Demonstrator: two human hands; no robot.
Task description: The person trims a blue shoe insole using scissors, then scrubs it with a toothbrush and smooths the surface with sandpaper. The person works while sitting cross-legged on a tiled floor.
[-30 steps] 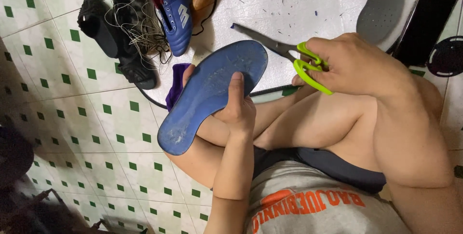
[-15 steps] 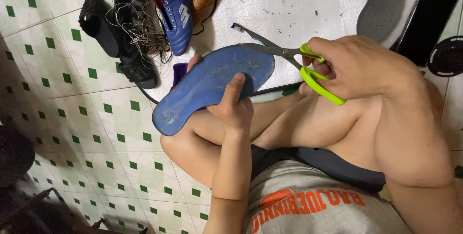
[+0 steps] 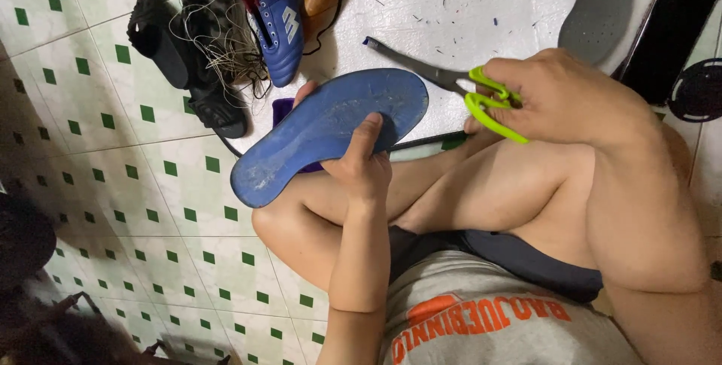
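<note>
L hand (image 3: 359,163) grip clamped on blue insole (image 3: 327,128), frame centre, steadying its edge for green-handled scissors (image 3: 459,86), R hand (image 3: 560,98) fingers closed thru loops, blades together.

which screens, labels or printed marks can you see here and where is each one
Dark slab like a phone: far right on the floor, beside a grey insole; black rectangle, whether it is a screen cannot be told.
White mark on the blue shoe: top centre, on its side; slanted stripes.
Orange lettering on the grey shirt: bottom centre, seen upside down.
No packages or signs.
</note>
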